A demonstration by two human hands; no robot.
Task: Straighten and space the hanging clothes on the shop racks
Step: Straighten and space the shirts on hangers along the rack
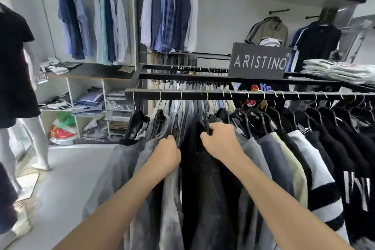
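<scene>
Mid-spacing on rail [203, 94]: left hand [166, 153] grips grey shirt [150, 148], right hand [221, 140] fingers curl round black hanger [204, 123]; next move probably slides them apart evenly.

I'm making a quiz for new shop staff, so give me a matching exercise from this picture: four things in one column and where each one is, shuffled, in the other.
Things
1. left hand
2. right hand
3. grey ARISTINO sign
4. folded pale clothes

Places
A. standing on top of the rack, near its middle
B. fingers curled round a black hanger
C. lying on the rack top, far right
D. gripping the shoulder of a grey garment

Pairs: 1-D, 2-B, 3-A, 4-C
</scene>
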